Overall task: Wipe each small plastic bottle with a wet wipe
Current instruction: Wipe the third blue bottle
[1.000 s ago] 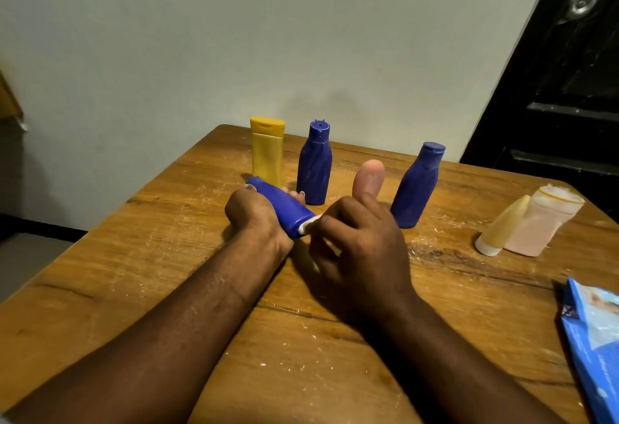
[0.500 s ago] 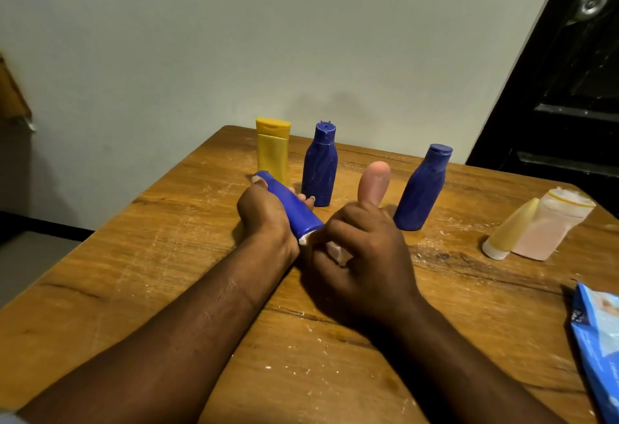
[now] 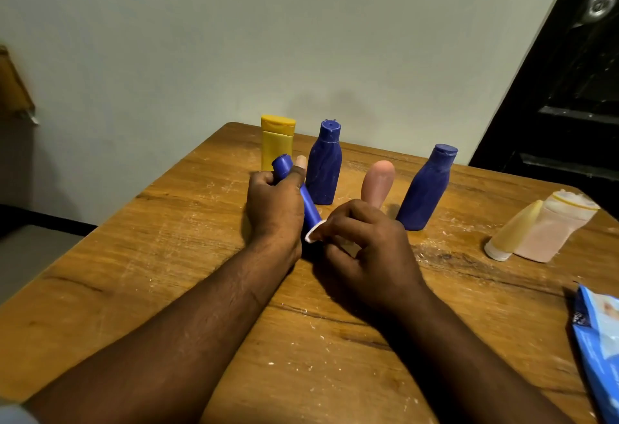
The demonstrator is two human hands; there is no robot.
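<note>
Bottles seven, blue three | left fingers grip blue bottle | right fingers pinch wipe

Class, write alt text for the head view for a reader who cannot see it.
A left hand grips a slim blue bottle while the right hand pinches a white wipe at its lower end. Four bottles stand behind on the wooden table.

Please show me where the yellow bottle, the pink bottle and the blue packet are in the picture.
yellow bottle [image 3: 277,152], head view, on the front of its body, below the cap.
pink bottle [image 3: 378,182], head view, on its rounded upper body.
blue packet [image 3: 599,340], head view, on its upper face.
</note>
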